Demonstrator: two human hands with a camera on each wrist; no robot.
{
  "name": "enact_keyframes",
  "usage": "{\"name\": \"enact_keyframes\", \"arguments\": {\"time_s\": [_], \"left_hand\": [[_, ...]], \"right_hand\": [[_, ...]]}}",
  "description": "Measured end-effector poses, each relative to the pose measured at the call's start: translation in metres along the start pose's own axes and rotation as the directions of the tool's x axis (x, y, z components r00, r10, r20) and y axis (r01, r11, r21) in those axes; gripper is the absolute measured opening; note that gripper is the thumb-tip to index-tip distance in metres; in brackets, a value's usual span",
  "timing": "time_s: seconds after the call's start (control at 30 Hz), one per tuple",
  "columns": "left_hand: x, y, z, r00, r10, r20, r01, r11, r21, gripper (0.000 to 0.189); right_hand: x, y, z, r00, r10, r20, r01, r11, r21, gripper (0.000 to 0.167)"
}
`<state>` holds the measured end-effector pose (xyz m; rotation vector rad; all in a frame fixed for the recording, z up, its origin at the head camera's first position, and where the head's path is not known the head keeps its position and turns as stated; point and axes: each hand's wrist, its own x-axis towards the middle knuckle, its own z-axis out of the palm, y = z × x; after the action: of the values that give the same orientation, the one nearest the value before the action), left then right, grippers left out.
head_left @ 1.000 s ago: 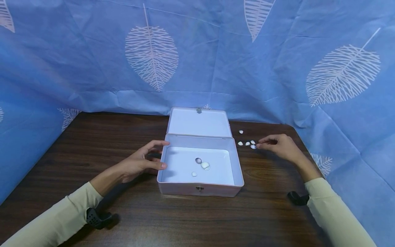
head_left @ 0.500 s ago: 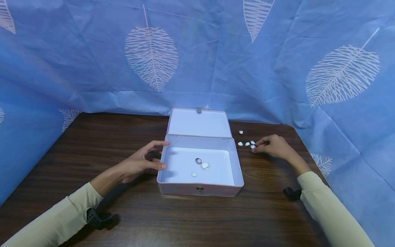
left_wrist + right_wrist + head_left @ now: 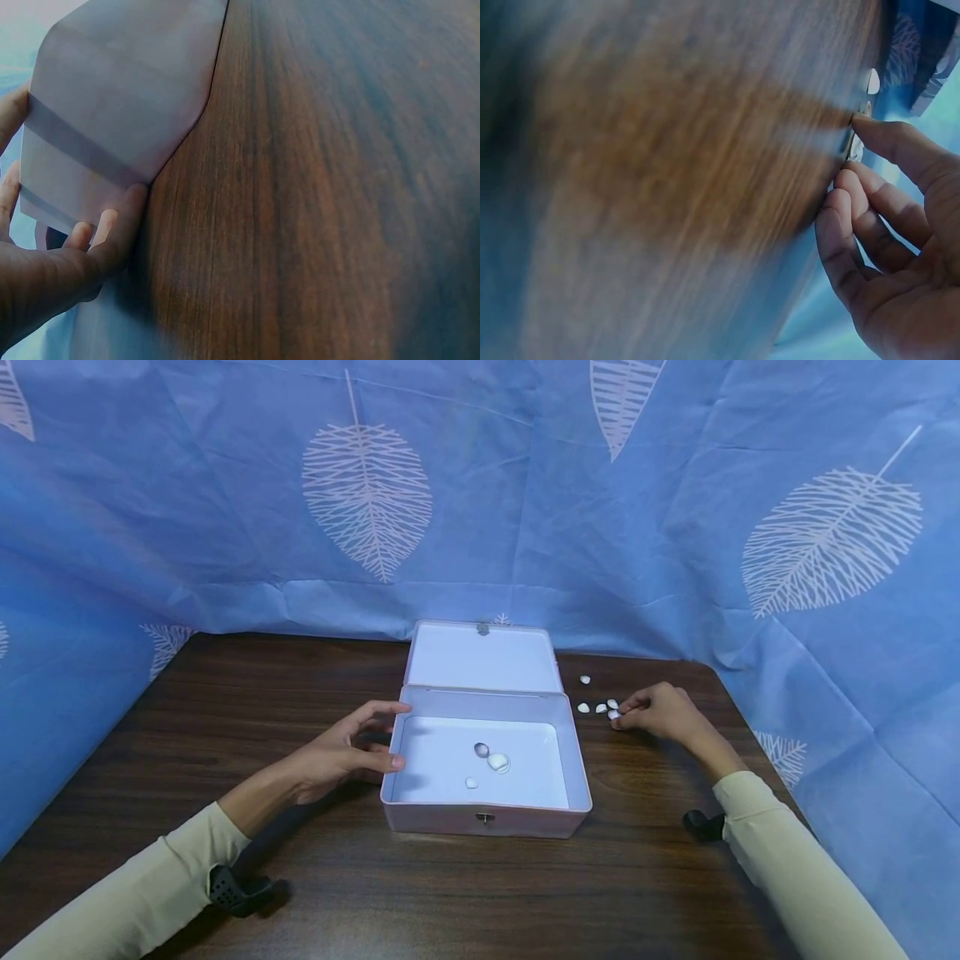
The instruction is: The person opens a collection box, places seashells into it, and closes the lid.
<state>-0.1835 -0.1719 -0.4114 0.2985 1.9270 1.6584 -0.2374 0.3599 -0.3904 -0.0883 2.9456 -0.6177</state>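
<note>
A pale box point(image 3: 487, 821) stands with its lid point(image 3: 483, 656) folded back, and several seashells point(image 3: 498, 762) lie on its floor. My left hand point(image 3: 352, 752) rests against the box's left side, index finger at the rim and thumb lower down. In the left wrist view, the spread fingers of that hand touch the outer wall point(image 3: 120, 97). Right of the box, my right hand point(image 3: 663, 714) pinches a small white seashell point(image 3: 614, 715) between thumb and index finger, at the table surface. The right wrist view shows this shell point(image 3: 856, 148) partly hidden between the fingertips.
More white seashells lie close by on the dark wooden table point(image 3: 480, 902), among them one shell point(image 3: 583, 708) near the box and another point(image 3: 585, 680) farther back. A blue leaf-patterned cloth point(image 3: 480, 510) hangs behind the table and at both sides.
My right hand has moved slightly left onto the nearest shell, and its thumb and index finger have closed in on it. The left hand and the box stay in place.
</note>
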Motion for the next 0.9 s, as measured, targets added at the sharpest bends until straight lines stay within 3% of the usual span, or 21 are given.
{"name": "enact_keyframes", "arguments": {"time_s": [0.27,0.6,0.9], "left_hand": [[0.0002,0.0004,0.0,1.0,0.002,-0.004,-0.002,1.0,0.003,0.09],[0.0006,-0.0007,0.0005,1.0,-0.004,-0.007,0.004,1.0,0.008,0.09],[-0.0003,-0.0018,0.0,1.0,0.029,0.003,-0.029,0.999,0.025,0.09]], "right_hand": [[0.0005,0.0044,0.0008,0.999,-0.032,-0.009,0.032,0.999,0.01,0.029],[0.0018,0.0049,0.0019,0.999,-0.035,-0.01,0.035,0.999,-0.004,0.031],[0.0012,0.0045,0.0005,0.997,-0.081,-0.016,0.08,0.996,-0.038,0.025]]}}
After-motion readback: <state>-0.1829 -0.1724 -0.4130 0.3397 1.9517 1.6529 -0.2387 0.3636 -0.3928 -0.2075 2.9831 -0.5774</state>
